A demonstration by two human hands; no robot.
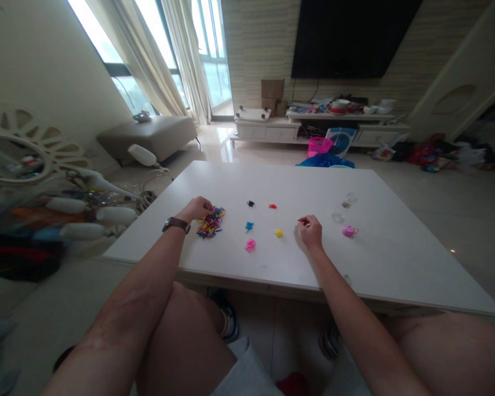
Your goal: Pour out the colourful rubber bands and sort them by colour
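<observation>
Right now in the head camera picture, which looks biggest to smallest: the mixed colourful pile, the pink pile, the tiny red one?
1. Mixed colourful pile, by the left hand, clearly the largest.
2. Pink pile.
3. Red bit, smallest, though it lies a little farther from the camera.

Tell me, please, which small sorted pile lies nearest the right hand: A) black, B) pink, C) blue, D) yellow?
D: the yellow pile lies just left of the right hand on the table, while the blue, pink and black piles sit farther left.
</observation>
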